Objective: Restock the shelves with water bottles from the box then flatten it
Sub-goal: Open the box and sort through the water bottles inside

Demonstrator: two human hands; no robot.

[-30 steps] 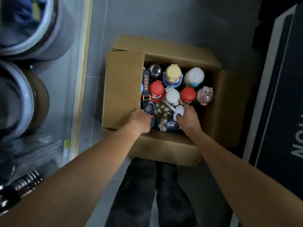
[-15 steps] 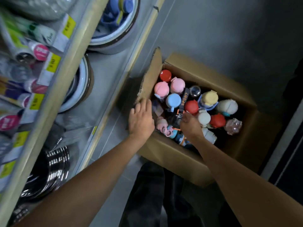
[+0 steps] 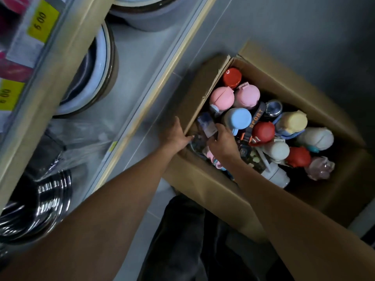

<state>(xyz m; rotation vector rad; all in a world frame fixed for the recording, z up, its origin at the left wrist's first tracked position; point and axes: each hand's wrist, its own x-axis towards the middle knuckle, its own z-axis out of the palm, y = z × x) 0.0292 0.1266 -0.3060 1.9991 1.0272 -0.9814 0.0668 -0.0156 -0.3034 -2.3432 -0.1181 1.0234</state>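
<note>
Shelf rail (image 3: 50, 78) far left, yellow price tags (image 3: 40, 23), stacked bowls (image 3: 97, 74) beneath. Left hand (image 3: 174, 136) at the flap (image 3: 203, 88), thumb splayed, fingertips tucked inside; grip, can't tell. Right hand (image 3: 222, 141) is down among the water bottles (image 3: 239, 118), fingers (image 3: 218, 127) bent over a clear bottle (image 3: 206, 126); closed on it or not, can't tell. The box (image 3: 213, 191) sits on the floor (image 3: 284, 27), bottles packed upright inside.

A grey tiled floor (image 3: 284, 23) runs beside a pale shelf unit (image 3: 140, 78); its upper rail carries yellow price labels (image 3: 41, 22), the lower level stacked round basins (image 3: 101, 78) and perhaps steel bowls (image 3: 46, 201) under plastic; dim light
</note>
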